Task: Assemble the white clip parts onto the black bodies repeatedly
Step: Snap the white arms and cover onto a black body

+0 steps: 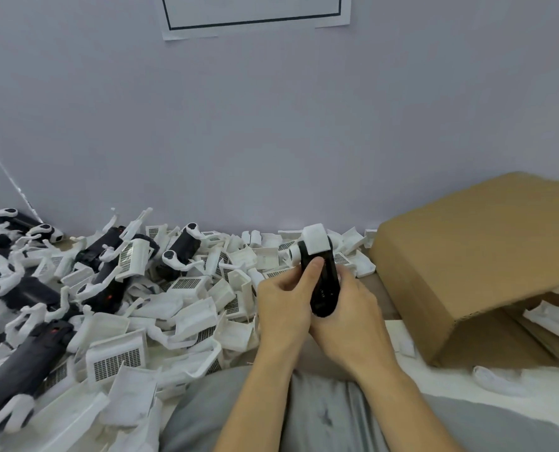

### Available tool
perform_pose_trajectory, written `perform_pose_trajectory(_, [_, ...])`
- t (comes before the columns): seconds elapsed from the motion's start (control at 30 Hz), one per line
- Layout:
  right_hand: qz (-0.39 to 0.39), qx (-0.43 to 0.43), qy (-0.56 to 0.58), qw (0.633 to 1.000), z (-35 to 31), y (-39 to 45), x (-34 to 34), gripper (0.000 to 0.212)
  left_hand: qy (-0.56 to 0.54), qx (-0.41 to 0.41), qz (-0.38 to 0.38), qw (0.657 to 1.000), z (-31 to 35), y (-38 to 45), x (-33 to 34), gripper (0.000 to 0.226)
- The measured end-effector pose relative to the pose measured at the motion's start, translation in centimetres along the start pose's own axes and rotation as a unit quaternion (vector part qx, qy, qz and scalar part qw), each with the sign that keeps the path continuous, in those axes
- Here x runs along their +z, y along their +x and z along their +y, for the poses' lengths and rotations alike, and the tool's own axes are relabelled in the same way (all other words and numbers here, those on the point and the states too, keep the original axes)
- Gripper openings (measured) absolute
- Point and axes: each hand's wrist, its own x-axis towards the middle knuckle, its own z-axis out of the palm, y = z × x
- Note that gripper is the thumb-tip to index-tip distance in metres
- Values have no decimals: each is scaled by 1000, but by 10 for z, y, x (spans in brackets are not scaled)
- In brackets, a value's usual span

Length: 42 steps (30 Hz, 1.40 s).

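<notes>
Both hands meet in front of the person's lap, just right of centre, holding one black body (324,285) upright and slightly tilted between them. The left hand (284,308) grips the body from its left side, fingers curled behind it and the thumb pressed flat on its front face just below the top. The right hand (346,318) cups the lower end from the right and beneath, fingers wrapped around the back; its fingertips are hidden behind the body. A white clip part (317,239) sits on the top end of the black body, capping it; whether it is fully seated cannot be told. The hands hold the work above the near edge of the work surface, which is mostly covered. To the left, a large heap of loose white clip parts (186,308), many with gridded faces, spreads from the wall to the near edge. Mixed into the heap's left portion and far-left corner lie finished black bodies with white fittings (108,275), lying at assorted angles. At the right edge stands a brown cardboard box (474,252), tipped on its side with the opening toward the right, further white pieces (552,324) visible inside. The person's grey-clad lap (226,409) fills the near foreground. A taped paper sheet (255,11) hangs on the wall above.
</notes>
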Motion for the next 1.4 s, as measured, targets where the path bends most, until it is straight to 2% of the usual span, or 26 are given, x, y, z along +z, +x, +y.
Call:
perform_pose_trajectory(0.07, [5, 12, -5, 1000, 0, 0, 2, 75, -5, 5, 15, 1000, -2, 0, 0, 19])
perform_pose_trajectory(0.1, [5, 15, -4, 1000, -1, -1, 2, 73, -13, 0, 23, 1000, -3, 1, -1, 19])
perform_pose_trajectory(0.2, [20, 6, 4, 1000, 0, 1, 2, 51, -51, -43, 25, 997, -5, 4, -2, 20])
perform_pose_trajectory(0.23, [27, 3, 3, 1000, 0, 1, 2, 49, -60, -53, 23, 997, -6, 4, -2, 17])
perform_pose_trajectory(0.37, [21, -15, -30, 999, -2, -1, 2, 79, -66, -56, 21, 996, -9, 5, -2, 11])
perform_pose_trajectory(0.5, [29, -30, -56, 998, -2, -1, 0, 59, -55, -52, 22, 997, -9, 5, -3, 13])
perform_pose_trajectory(0.63, [34, -42, -72, 996, -2, 0, -2, 65, -59, -53, 17, 997, -8, 5, -2, 12])
perform_pose_trajectory(0.73, [29, -39, -65, 997, -2, -1, -3, 59, -63, -39, 9, 997, -7, 3, -1, 7])
perform_pose_trajectory(0.87, [8, -23, 16, 1000, -2, -2, -2, 45, -68, 3, -11, 998, -4, 1, 0, 11])
perform_pose_trajectory(1.0, [3, -20, 44, 999, -1, 1, 0, 65, -54, 24, -20, 998, -3, 2, 0, 21])
perform_pose_trajectory(1.13, [65, -15, 197, 978, 0, 3, -8, 78, 2, 57, -52, 997, -5, 1, 0, 22])
perform_pose_trajectory(1.3, [57, 26, 354, 933, -2, 7, -13, 92, 133, 132, -96, 978, -11, -3, 3, 28])
perform_pose_trajectory(1.33, [69, 40, 360, 929, -2, 9, -13, 91, 147, 143, -101, 974, -11, -4, 3, 30])
perform_pose_trajectory(1.4, [96, 51, 349, 931, 0, 12, -14, 73, 170, 164, -110, 966, -11, -5, 3, 31])
